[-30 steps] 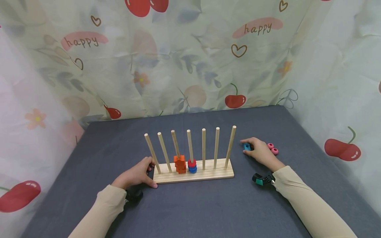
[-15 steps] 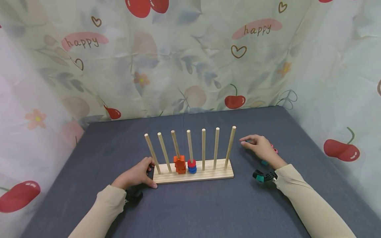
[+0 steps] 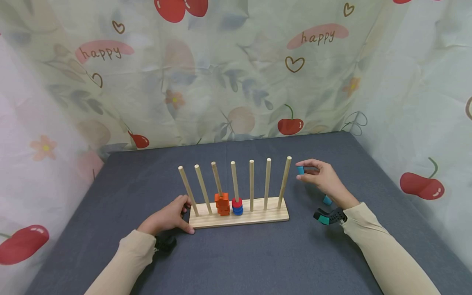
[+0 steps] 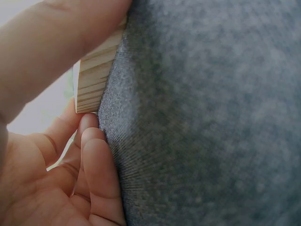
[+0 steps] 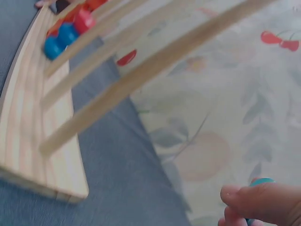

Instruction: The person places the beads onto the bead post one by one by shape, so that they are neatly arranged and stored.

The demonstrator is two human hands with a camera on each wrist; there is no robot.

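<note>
A wooden peg rack (image 3: pixel 273 217) stands on the table with a row of upright pegs. My left hand (image 3: pixel 167 217) grips the left end of its base; in the left wrist view the thumb and fingers lie on either side of the wooden end (image 4: pixel 96 80). Between the thumb and fingertips of my right hand (image 3: pixel 324 178) is a small blue block (image 3: pixel 300 170), raised above the table just right of the rightmost peg (image 3: pixel 284 182). Only a bit of the blue block (image 5: pixel 262 181) shows in the right wrist view.
Orange pieces (image 3: pixel 222 204) sit on the third peg from the left. Beside them a red bead (image 3: pixel 237 202) rests over blue beads (image 3: pixel 237 210) on another peg. A second blue block (image 3: pixel 327 200) lies on the table under my right wrist. Patterned cloth hangs behind.
My right hand reached over the blue block, pinched it and lifted it up and slightly left. The pink beads have become hidden behind that hand. My left hand stays on the rack.
</note>
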